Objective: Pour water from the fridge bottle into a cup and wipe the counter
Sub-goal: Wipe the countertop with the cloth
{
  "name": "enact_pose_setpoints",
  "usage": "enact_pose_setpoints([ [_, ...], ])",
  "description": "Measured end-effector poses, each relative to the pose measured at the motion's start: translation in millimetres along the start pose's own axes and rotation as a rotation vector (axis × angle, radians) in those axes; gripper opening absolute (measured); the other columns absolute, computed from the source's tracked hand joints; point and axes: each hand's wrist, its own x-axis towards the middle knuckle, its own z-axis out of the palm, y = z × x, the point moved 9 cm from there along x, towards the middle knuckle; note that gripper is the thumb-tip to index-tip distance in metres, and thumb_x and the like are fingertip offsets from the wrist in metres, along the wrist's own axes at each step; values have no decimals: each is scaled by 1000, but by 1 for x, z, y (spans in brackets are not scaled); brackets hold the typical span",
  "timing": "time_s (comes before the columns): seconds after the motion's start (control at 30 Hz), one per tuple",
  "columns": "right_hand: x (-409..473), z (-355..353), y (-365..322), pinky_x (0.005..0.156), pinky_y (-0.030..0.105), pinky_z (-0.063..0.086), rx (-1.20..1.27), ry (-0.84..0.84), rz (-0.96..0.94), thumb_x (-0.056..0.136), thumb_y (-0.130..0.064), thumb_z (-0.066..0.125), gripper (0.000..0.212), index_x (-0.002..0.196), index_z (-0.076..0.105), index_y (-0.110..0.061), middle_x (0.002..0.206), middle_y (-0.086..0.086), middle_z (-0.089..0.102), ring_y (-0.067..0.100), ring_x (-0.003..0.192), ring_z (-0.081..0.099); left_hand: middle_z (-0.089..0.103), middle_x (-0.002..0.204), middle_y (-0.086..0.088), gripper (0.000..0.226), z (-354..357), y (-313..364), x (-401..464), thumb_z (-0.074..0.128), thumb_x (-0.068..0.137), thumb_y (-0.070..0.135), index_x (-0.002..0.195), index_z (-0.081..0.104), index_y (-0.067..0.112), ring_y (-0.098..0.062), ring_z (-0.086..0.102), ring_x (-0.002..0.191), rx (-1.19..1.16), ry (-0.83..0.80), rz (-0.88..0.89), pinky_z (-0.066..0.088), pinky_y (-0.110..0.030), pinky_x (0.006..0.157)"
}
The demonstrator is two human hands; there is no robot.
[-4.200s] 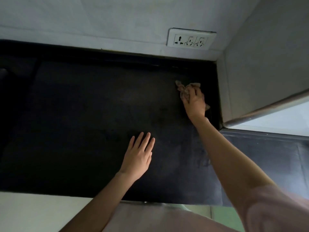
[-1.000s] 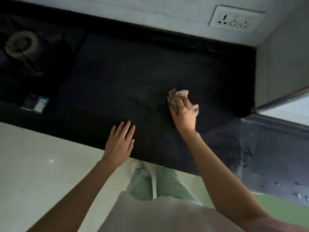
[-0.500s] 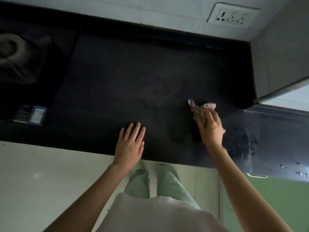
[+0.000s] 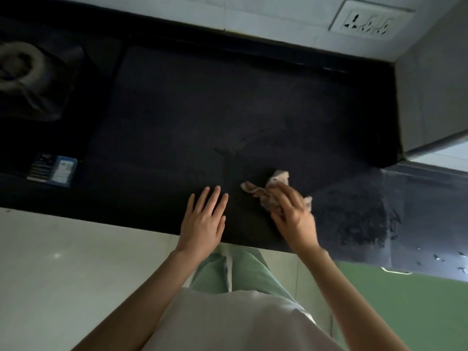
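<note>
Black stone, matt and dim, makes up the surface (image 4: 177, 110) on which the wiping step is in hand: no bottle or cup shows anywhere in view, so the pouring looks done or lies out of sight, and I judge the task to be in its closing part. The right hand (image 4: 295, 219) presses a crumpled cloth (image 4: 266, 191) against the surface close to its front edge, its grip bunched over the cloth with fingers curled down onto it, so that only the pale, pinkish-brown folds at the far and left sides stick out. The left hand (image 4: 205, 219) lies flat just beside it, fingers straight and slightly spread, its grip wide and holding nothing, the palm at the front edge as a brace. A faint darker smear (image 4: 228, 158) sits just beyond the cloth, perhaps damp, though the light is too poor to say. The next move calls for a stroke that carries the cloth over that smear and on toward the left part of the surface, with steady downward pressure and the bunch kept gathered under the palm.
</note>
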Motion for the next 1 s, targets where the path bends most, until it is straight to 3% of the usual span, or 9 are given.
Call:
enact_pose_setpoints([
  [0.1,44,-23,55,91,38,48,-21,86,117,89,-28,61,40,125,59,-11,129,11,56,31,113,55,39,151,-9,54,2,-1,0,54,93,30,143,41,17,-31,37,139,3,-28,-20,31,-54,112],
  [0.2,117,-19,89,90,43,47,8,105,250,88,-27,64,39,123,59,-9,128,14,55,37,112,54,40,151,-9,54,1,1,0,57,92,28,143,43,17,-31,38,139,4,-25,-36,32,-55,111],
  [0.33,183,16,45,90,51,45,-35,40,161,87,-25,65,41,124,59,-10,135,16,52,39,113,55,38,152,-8,49,4,1,-1,43,96,30,144,42,17,-30,36,139,41,-29,-37,31,-54,112],
  [0.47,149,45,-29,92,54,46,13,-83,-124,83,-16,69,44,126,58,-11,138,14,50,35,115,56,35,154,-7,51,5,1,0,44,95,32,145,39,18,-29,34,141,68,-77,-52,31,-53,112],
  [0.6,67,42,-32,85,51,54,94,-201,-240,82,-15,69,56,134,50,-16,144,9,44,30,128,47,36,153,-6,51,3,0,1,33,95,35,144,40,19,-28,34,141,79,-94,-61,32,-53,112],
  [0.7,39,12,7,83,40,56,98,-181,-215,80,-13,72,57,133,54,-17,141,6,48,27,126,49,36,153,-5,53,3,1,0,30,95,36,144,41,19,-27,33,142,72,-99,-61,31,-52,112],
  [0.83,76,-15,71,92,42,50,85,-83,8,83,-13,71,47,128,58,-14,135,9,53,29,120,52,38,153,-6,52,4,1,0,29,95,36,143,42,19,-27,33,141,73,-88,-73,29,-51,112],
  [0.9,102,-12,75,93,41,47,74,-41,81,85,-18,69,43,127,59,-13,134,9,53,29,120,52,37,153,-6,52,5,2,-1,29,96,35,144,41,19,-28,33,141,72,-80,-70,28,-51,113],
  [1.0,115,7,43,99,37,40,67,-29,23,82,-16,68,44,125,60,-13,133,10,55,31,118,55,37,153,-7,52,4,1,-2,29,96,35,144,41,18,-29,33,142,71,-81,-64,28,-52,113],
])
